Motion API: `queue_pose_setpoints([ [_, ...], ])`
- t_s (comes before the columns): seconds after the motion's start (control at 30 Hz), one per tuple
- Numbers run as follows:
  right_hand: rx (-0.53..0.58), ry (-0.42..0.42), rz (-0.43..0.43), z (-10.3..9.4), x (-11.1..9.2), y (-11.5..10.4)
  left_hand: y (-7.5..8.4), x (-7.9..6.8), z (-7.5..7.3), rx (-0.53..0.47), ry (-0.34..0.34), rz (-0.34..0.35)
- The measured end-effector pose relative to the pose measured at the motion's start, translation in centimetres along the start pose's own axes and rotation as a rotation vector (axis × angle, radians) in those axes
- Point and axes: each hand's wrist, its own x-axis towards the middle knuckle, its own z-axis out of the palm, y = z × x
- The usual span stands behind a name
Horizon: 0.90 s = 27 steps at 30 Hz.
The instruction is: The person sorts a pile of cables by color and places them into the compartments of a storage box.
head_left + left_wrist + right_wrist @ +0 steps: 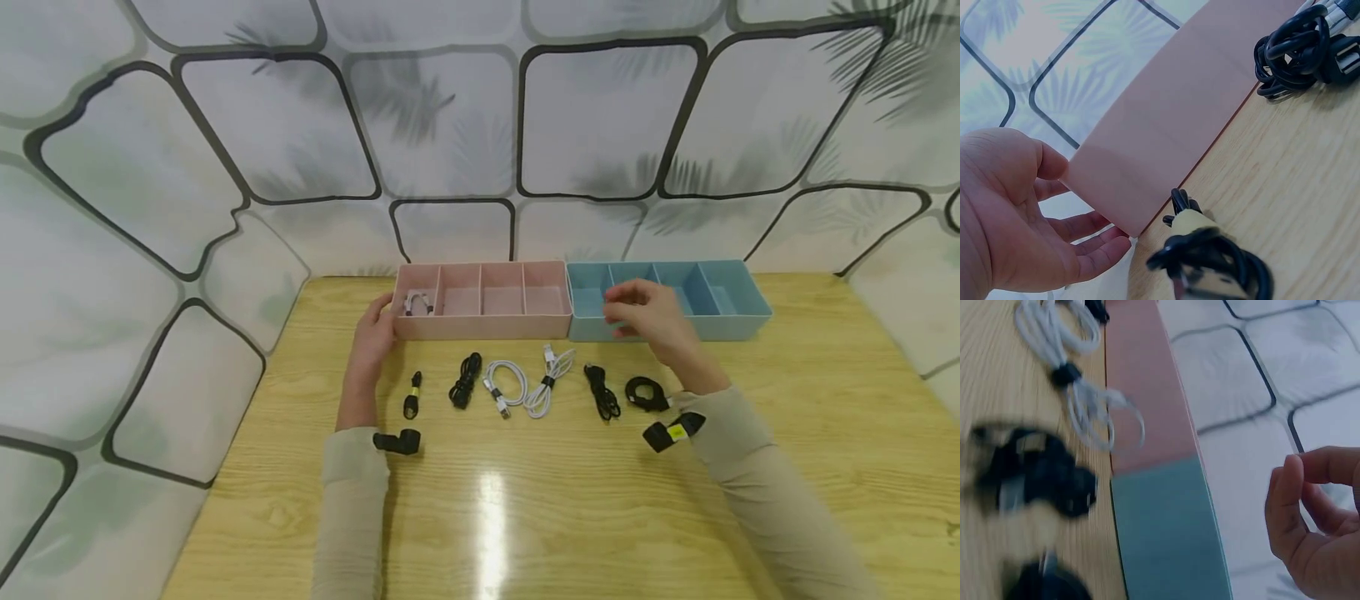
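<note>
Along the back of the table (585, 517): pink box (487, 327) touched by left hand (372, 337), right hand (651, 317) at blue box (731, 327)

Head view. Both boxes stand end to end before a patterned backdrop (457, 125), pink to the left, each divided into four compartments. A short white cable (409, 302) lies in the leftmost pink compartment. The left hand rests against the left end of the pink box, fingers extended. The right hand obscures part of the blue box near its second compartment from the left; its fingers are loosely bent. Six cables lie in a row before the boxes, left to right: small black cable with yellow tie (412, 402), black bundle (465, 383), white coil (495, 392), white bundle with dark tie (548, 382), second black bundle (602, 393), black coil (657, 403).

Left wrist view. The thumb tip bears on the upper corner of the pink box; the fingers, slightly bent, reach its end edge. The small black cable lies just beside the front wall, its connector blurred.

Right wrist view. Index tip and thumb tip are close together; whether they touch cannot be told. The hand appears clear of both front walls. Dark cables at the left are blurred.
</note>
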Motion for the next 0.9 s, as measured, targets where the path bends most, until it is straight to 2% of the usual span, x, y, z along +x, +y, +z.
queue_pose_setpoints([
  [0.2, -0.174, -0.05, 0.0, -4.6, -2.6, 2.5, 0.2, -0.1, 0.2, 0.017, -0.001, 0.019],
  [0.4, -0.385, -0.145, 0.031, -7.3, -4.3, 4.6, 0.2, -0.5, 0.2, 0.018, 0.0, 0.032],
  [0.63, -0.588, -0.222, 0.122, -8.7, -5.1, 6.6, -0.1, -0.4, 0.1, 0.006, 0.004, 0.023],
  [0.77, -0.6, -0.25, 0.194, -8.7, -5.4, 7.3, -0.2, -0.3, 0.1, 0.002, -0.001, 0.017],
  [0.9, -0.587, -0.246, 0.216, -8.8, -5.5, 7.5, -0.2, -0.3, 0.1, 0.002, 0.0, 0.02],
])
